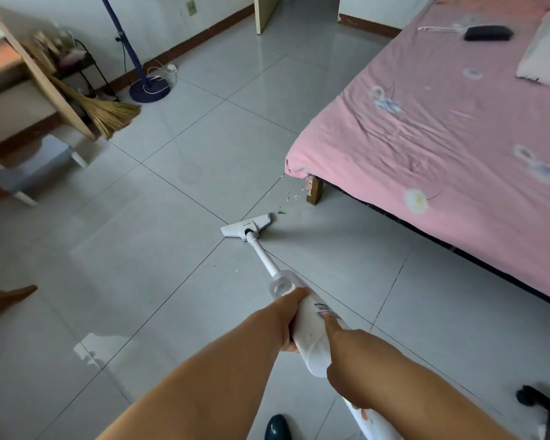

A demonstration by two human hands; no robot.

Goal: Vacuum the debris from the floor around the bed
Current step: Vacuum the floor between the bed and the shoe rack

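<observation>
Both of my hands hold a white stick vacuum [311, 331]. My left hand [285, 319] wraps round the body just below the clear dust cup. My right hand [353, 366] grips the handle end, with the index finger lying along the body. The vacuum's floor head [246, 226] rests flat on the grey tiles. Small white debris [288, 195] lies scattered just beyond the head, beside the wooden bed leg [314, 190]. A few more specks [235, 268] sit left of the tube. The bed [442, 128] with a pink sheet fills the right side.
A straw broom [108, 112] leans under a wooden table [38, 77] at the left. A blue fan stand base [150, 90] with a cord sits near the far wall. A grey stool [35, 169] stands at the left. A dark shoe [278, 427] shows at the bottom edge.
</observation>
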